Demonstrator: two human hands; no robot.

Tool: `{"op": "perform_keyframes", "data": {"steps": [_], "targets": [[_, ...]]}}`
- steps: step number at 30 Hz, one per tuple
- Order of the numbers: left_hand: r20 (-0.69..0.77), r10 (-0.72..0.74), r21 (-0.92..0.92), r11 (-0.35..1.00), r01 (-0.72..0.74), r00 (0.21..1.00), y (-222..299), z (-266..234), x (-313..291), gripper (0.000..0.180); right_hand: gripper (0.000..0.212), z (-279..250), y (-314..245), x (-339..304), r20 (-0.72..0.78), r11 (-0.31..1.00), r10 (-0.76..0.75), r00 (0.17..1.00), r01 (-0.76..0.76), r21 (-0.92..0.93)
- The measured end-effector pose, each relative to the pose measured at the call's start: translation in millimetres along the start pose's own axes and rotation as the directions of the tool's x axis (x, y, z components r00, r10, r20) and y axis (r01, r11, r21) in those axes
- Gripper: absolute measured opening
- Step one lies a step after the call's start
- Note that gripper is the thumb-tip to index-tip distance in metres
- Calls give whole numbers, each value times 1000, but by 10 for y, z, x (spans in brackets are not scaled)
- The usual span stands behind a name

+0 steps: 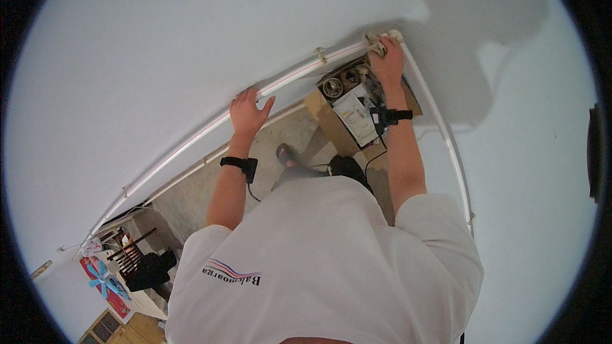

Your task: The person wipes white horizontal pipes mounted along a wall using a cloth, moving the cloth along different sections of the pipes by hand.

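Note:
A white pipe (296,74) with a thin red line along it runs over the wall and meets a corner fitting (395,35) at the upper right. My left hand (249,112) lies across the pipe, fingertips against the wall above it and thumb stretched out to the side; nothing is held in it. Close to the corner fitting, my right hand (387,62) is closed on a crumpled beige cloth (375,43), which is pressed against the end of the pipe. Part of the cloth is hidden under my fingers. Both wrists wear black straps with small cabled devices.
Below my right hand stands an open cardboard box (333,122) with tape rolls (332,88) and papers (357,116). Another pipe (447,134) bends down the right wall. A pipe clip (320,55) sits between my hands. At lower left are a blue fan (102,279) and a dark chair (129,260).

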State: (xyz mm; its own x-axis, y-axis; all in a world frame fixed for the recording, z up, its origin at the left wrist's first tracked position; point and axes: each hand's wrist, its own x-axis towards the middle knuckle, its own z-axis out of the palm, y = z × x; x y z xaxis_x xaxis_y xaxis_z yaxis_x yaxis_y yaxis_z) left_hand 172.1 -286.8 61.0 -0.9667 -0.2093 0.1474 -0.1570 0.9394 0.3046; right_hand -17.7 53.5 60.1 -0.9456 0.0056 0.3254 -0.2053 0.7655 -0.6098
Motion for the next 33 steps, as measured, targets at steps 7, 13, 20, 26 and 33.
{"op": "perform_keyframes", "data": {"steps": [7,13,20,26,33], "targets": [[-26,96,-74,992,-98,995,-157,-38,-69,49,45,73,-557,-310,333,982,-75,940,12,188],[9,94,-233,968,-89,996,-271,-498,-285,49,43,-21,-489,-506,416,993,-62,907,98,-65],[76,-1,-326,945,25,997,-767,-840,-535,48,37,-211,-894,-807,265,999,22,964,-30,26],[44,58,-315,948,-41,997,-1001,-1060,-741,56,38,15,-1198,-969,143,994,-59,988,44,104],[-11,32,-284,958,-34,999,-1353,-877,-861,56,38,287,-1255,-908,70,995,-98,993,97,15]]}}
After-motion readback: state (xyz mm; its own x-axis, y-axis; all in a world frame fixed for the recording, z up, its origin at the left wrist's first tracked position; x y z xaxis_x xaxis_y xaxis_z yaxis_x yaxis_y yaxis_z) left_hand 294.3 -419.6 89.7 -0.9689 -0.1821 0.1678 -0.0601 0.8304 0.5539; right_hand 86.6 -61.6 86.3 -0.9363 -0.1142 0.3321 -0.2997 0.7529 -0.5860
